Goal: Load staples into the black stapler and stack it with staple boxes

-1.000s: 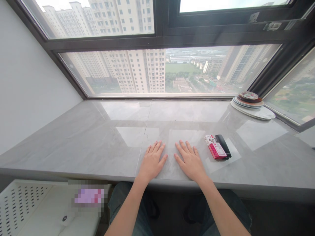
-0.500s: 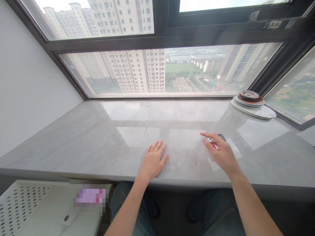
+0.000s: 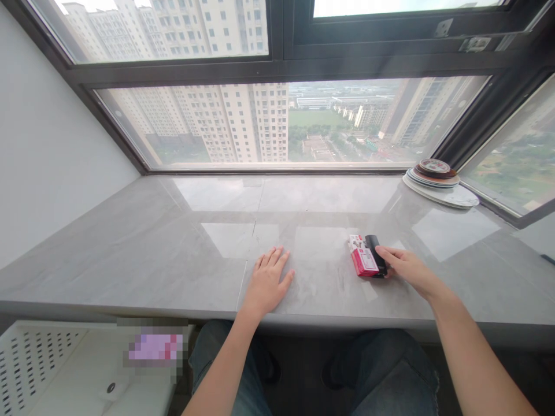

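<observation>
While spreading the left hand point(image 3: 267, 283) flat on the near counter point(image 3: 130, 254), gripping a black stapler-like object point(image 3: 373, 249) at right with the right hand point(image 3: 406, 267). Holding it just right of a pink-and-white box point(image 3: 364, 263).

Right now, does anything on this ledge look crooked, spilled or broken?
Just the plate stack at the ledge's far right corner: its upper plates sit toward the left of the large bottom plate, so it looks lopsided. I see no spill or breakage around the red box or black object.
</observation>
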Tool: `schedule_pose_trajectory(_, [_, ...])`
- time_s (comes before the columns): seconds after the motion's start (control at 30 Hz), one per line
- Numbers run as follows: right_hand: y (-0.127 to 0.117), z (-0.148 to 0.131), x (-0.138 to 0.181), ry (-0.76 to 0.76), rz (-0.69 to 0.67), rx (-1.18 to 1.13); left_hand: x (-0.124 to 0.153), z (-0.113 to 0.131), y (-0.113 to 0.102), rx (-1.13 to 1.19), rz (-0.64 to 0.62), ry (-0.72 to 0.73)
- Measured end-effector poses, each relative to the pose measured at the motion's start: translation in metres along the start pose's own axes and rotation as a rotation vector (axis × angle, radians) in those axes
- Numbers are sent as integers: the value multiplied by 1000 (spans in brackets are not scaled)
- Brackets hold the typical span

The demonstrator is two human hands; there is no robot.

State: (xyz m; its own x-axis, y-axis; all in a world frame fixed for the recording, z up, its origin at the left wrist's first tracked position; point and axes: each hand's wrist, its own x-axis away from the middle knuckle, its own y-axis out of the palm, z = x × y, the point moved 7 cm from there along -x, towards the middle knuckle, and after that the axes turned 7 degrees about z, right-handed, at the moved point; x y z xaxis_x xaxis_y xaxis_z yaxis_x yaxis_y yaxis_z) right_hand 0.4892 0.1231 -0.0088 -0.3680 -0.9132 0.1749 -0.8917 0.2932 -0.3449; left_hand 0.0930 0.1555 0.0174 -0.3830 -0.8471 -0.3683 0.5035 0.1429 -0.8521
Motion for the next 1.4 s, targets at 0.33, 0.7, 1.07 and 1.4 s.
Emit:
schedule_pose_trajectory(0.33, [196, -80, 48, -190, -133, -45, -2, -11, -10, 281, 54, -176])
schedule_pose_trajectory(0.7, [165, -80, 50, -394, 72, 178, -6, 8, -14, 176, 327, -382])
schedule_pose_trajectory(1.07, [170, -87, 49, -342, 168, 443, -2, 5, -8, 207, 313, -403])
schedule_pose_trajectory(1.4, [195, -95, 41, -337, 23, 446, 0, 4, -7, 234, 315, -420])
